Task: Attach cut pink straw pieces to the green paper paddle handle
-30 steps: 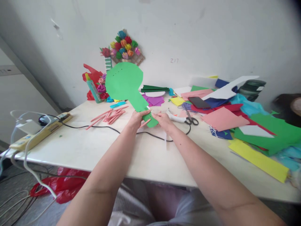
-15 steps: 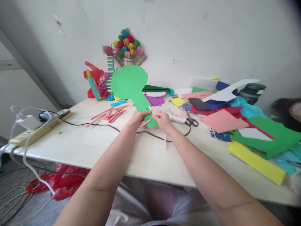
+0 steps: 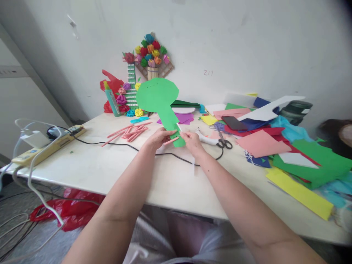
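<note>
A green paper cutout with a broad rounded top and a narrow stem is held up at a tilt above the table. My left hand is closed on the left side of its stem. A pink paper stick lies across the lower stem, beside my left fingers. My right hand pinches a small white strip against the stem's right edge. Several small dark marks show on the cutout. Its far face is hidden.
Pink rolled paper sticks lie to the left. Beyond my right hand are a white glue gun and scissors. A black cord crosses the table. Coloured sheets and a phone fill the right; a power strip lies left.
The green cutout has swung slightly to the right and its top stands a little more upright. Both hands keep their hold, and the view has shifted slightly.
</note>
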`<state>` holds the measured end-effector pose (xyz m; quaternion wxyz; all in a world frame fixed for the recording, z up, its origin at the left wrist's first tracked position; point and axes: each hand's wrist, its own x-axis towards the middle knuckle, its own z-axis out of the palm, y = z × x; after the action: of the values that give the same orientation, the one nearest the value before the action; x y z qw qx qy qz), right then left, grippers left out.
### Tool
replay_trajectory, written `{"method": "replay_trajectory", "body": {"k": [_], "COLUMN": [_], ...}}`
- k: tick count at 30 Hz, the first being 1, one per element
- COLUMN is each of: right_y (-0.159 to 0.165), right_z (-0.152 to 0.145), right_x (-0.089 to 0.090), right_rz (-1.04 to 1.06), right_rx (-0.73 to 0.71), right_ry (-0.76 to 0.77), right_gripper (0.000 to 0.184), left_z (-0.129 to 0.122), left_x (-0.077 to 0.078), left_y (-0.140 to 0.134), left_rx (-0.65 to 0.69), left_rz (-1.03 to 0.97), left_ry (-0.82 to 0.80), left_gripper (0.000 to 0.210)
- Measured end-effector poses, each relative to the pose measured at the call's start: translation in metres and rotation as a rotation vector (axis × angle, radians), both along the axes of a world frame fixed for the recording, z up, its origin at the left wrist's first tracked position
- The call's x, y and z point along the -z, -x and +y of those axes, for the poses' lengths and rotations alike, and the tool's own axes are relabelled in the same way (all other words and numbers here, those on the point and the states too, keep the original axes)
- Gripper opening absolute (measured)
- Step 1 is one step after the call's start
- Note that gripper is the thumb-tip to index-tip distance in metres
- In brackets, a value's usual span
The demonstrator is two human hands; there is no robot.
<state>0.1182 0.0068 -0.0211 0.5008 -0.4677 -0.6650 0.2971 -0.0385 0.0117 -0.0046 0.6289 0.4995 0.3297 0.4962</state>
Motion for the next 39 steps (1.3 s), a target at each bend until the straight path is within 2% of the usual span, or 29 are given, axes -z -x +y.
{"method": "replay_trajectory", "body": {"k": [4, 8, 10, 14, 17, 20, 23, 27, 35, 39], "right_y": [-0.002, -0.008, -0.011, -0.015, -0.015, -0.016, -0.02, -0.027, -0.027, -0.027], "right_z": [-0.001, 0.002, 0.005, 0.01, 0.009, 0.007, 0.009, 0.013, 0.011, 0.011], "right_x": [-0.001, -0.003, -0.003, -0.003, -0.006, -0.01, -0.012, -0.012, -0.012, -0.011], "right_rz": [0.011, -0.046, -0.055, -0.02, 0.053, 0.15, 0.155, 0.088, 0.087, 0.016], "right_rx": [-0.003, 0.008, 0.037, 0.117, 0.13, 0.078, 0.093, 0.116, 0.067, 0.049], "right_ry": [0.04, 0.032, 0.023, 0.004, -0.021, 0.009, -0.021, -0.092, -0.02, -0.028], "right_gripper": [0.041, 0.041, 0.036, 0.014, 0.016, 0.008, 0.004, 0.008, 0.021, 0.025], "left_z": [0.002, 0.005, 0.006, 0.009, 0.011, 0.012, 0.012, 0.01, 0.007, 0.006], "left_x": [0.002, 0.005, 0.006, 0.008, 0.01, 0.011, 0.011, 0.01, 0.008, 0.008], "left_y": [0.004, 0.008, 0.01, 0.012, 0.014, 0.016, 0.016, 0.016, 0.019, 0.02], "left_rx": [0.027, -0.023, -0.052, -0.06, -0.069, -0.064, -0.067, -0.069, -0.03, 0.004], "left_rz": [0.063, 0.084, 0.083, 0.06, 0.077, 0.115, 0.122, 0.134, 0.207, 0.225], "left_ry": [-0.066, -0.089, -0.093, -0.079, -0.053, -0.053, -0.053, -0.031, -0.042, -0.054], "left_gripper": [0.023, 0.019, 0.018, 0.018, 0.018, 0.018, 0.019, 0.019, 0.021, 0.022]}}
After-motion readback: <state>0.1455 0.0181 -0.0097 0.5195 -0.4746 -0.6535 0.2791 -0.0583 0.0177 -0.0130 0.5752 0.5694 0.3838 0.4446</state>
